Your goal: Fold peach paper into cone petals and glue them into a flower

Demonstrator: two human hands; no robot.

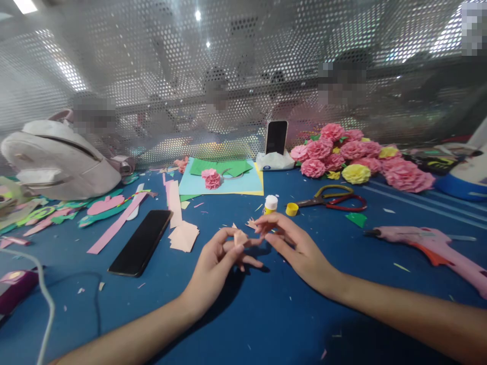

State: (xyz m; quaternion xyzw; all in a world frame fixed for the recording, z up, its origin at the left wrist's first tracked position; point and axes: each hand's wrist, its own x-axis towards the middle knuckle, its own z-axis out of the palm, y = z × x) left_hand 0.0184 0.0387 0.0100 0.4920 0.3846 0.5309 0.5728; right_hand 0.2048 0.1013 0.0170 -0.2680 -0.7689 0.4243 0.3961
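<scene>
My left hand (222,258) pinches a small folded piece of peach paper (240,238) between thumb and forefinger, the other fingers stretched to the right. My right hand (291,246) hovers beside it with fingers bent and a little apart; nothing shows in them, and its fingertips are close to the left fingers. Small peach paper pieces (251,223) lie just beyond. Behind the right fingers stands a glue stick (271,204), its yellow cap (292,209) off beside it. A stack of peach paper squares (184,236) lies left of my left hand.
Scissors (329,198) and a pink glue gun (414,238) lie to the right; a black phone (140,243) is at left. Pink and yellow paper flowers (335,152), a propped phone (276,137) and a white backpack (68,157) stand before the perforated metal screen (163,76).
</scene>
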